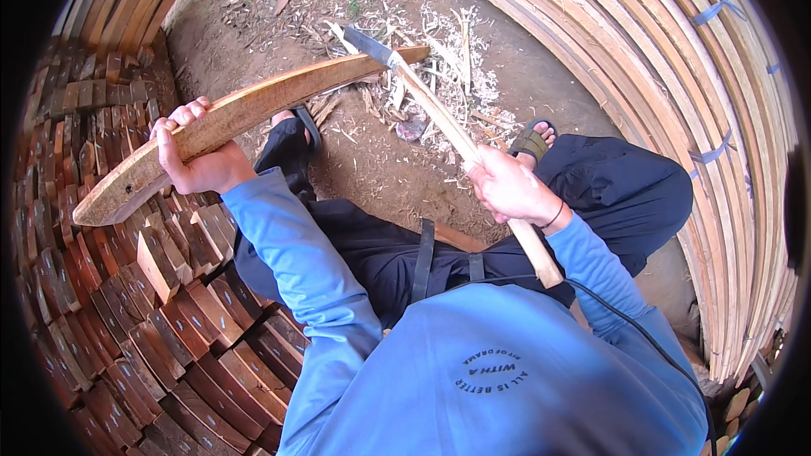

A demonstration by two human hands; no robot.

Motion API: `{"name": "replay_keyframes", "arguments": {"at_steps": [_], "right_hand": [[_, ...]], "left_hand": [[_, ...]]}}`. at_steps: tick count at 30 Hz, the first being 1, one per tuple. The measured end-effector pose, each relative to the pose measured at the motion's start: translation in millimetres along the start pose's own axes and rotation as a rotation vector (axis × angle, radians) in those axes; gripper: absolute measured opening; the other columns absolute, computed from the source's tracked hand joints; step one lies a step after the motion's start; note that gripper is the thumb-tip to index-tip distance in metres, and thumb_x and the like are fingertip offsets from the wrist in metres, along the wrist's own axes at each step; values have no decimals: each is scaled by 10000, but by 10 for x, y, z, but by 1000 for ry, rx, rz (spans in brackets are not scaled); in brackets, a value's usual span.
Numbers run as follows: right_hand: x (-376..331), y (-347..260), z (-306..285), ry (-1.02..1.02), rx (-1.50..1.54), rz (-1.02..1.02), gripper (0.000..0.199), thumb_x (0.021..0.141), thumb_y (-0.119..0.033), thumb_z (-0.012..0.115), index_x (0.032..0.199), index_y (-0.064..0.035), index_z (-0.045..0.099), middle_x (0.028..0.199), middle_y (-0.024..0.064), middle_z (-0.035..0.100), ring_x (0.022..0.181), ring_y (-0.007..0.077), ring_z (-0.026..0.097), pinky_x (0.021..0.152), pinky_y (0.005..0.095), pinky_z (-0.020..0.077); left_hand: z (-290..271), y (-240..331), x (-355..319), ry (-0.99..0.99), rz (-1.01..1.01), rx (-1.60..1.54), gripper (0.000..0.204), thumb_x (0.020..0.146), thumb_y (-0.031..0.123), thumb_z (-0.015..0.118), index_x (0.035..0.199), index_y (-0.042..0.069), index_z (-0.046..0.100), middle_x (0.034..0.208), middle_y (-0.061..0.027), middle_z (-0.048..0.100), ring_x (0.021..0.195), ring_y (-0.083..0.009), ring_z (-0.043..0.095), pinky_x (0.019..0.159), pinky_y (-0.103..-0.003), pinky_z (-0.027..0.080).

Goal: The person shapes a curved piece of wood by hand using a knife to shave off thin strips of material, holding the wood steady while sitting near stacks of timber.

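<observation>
My left hand is wrapped round a long, curved wooden plank near its wide, rounded end. The plank slants up and away to the right, with its narrow far end above the wood chips. My right hand grips the pale wooden handle of a hatchet at about its middle. The handle's lower end points toward my right forearm. Its dark metal head lies across the plank near the far tip; whether the edge bites into the wood I cannot tell.
Stacks of cut reddish-brown wood blocks fill the left side. Long pale boards, tied with blue strips, stand along the right. Wood shavings are scattered over the dirt floor between my sandalled feet. A black cable runs past my right arm.
</observation>
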State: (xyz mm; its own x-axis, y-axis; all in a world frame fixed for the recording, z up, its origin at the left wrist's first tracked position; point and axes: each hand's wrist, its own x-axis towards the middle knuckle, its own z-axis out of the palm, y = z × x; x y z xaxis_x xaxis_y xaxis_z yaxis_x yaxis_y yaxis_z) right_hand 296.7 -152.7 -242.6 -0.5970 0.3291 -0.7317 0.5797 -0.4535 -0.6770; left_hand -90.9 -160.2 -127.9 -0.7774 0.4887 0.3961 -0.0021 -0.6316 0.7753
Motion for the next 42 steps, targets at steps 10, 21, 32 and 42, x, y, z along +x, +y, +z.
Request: {"name": "replay_keyframes", "arguments": {"at_steps": [10,21,32,42], "right_hand": [[88,-525,272,196,-22,-97,182,1029,-207,426,1055,-35,477,632,15,511,438,125,528,363,290,451],[337,-566,-334,524,15,-187,345,1031,-338,506,883,-75,673,614,-18,538,499,105,540,496,324,436],[-131,-302,-166,387,-443,-341,522,971,-59,492,1469,-78,333,941,223,645,773,311,702,631,417,564],[-483,-354,137,335,-397,-255,553,998,-145,475,1536,-100,357,801,262,652,692,395,673,688,478,519]], "left_hand": [[104,16,-40,56,5,29,203,872,273,617,877,90,529,747,-68,523,725,-216,540,763,-409,478],[44,34,1,69,-33,9,207,868,282,610,810,109,512,751,-66,517,734,-215,525,791,-408,468],[307,-36,129,17,-39,22,208,881,266,615,873,71,543,806,-84,528,764,-237,539,797,-409,475],[379,17,3,50,-17,22,193,879,252,615,849,84,526,769,-83,511,734,-222,509,789,-413,454]]}}
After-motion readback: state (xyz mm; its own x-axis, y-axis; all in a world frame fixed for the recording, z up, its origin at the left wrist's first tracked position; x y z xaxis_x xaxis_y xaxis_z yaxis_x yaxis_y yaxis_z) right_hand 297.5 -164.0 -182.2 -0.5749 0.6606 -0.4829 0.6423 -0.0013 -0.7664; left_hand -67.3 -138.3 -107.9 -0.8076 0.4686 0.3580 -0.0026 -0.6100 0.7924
